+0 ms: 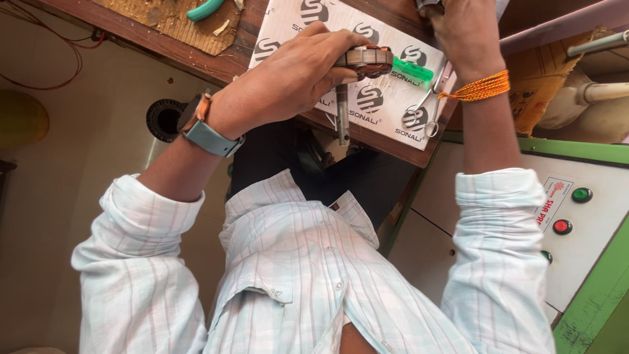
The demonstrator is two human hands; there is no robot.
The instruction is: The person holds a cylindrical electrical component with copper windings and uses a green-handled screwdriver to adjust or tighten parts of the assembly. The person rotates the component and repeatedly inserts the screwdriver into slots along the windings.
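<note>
The white printed sheet [383,98] lies on the dark wooden bench [226,62], its near corner reaching the bench's edge, and past that edge the floor drops away open on the left; on the right a green-framed control cabinet with round green and red buttons [570,210] stands close beside the right forearm, leaving little room there. The left hand [288,78], with a grey-strapped wristwatch [203,128] on its wrist, is curled shut around a round ribbed metal motor core on a steel shaft [363,60], held just above the sheet near the bench's front edge; the shaft's long axis runs straight down towards the person's lap, its free end hanging past the edge. The right hand [462,29], an orange thread bracelet [481,86] on its wrist, is raised at the top edge of view; how far its fingers are closed cannot be told. A translucent green plastic handle [413,69] and steel scissors [426,111] lie on the sheet between the hands.
</note>
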